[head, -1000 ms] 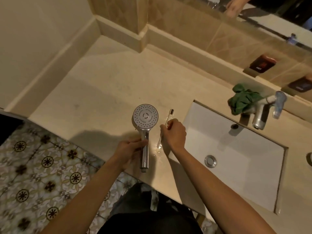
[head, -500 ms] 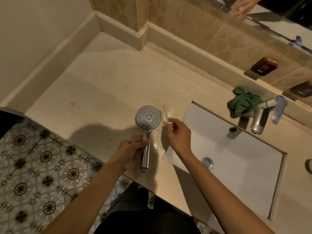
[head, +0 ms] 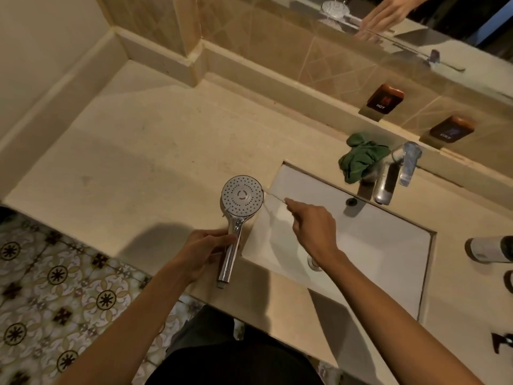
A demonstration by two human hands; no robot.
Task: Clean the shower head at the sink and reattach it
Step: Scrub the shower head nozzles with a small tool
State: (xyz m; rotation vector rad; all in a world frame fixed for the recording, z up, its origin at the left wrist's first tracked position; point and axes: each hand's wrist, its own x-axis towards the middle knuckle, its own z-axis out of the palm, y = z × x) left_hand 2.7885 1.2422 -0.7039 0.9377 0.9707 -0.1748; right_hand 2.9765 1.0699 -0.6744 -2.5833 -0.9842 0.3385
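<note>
Left grip [head: 206,250] holding shower head [head: 242,196], right grip [head: 312,229] pinching toothbrush [head: 274,198]

— Where's the shower head [head: 242,196]?
— On the tabletop [head: 144,151], just left of the sink [head: 388,245], in front of me.
— And the cloth [head: 361,159]?
— Behind the sink, just left of the tap [head: 387,179].

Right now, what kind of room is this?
Most likely a bathroom: a white sink set in a stone counter, a tap above it, a mirror behind, and a shower head being handled.
</note>
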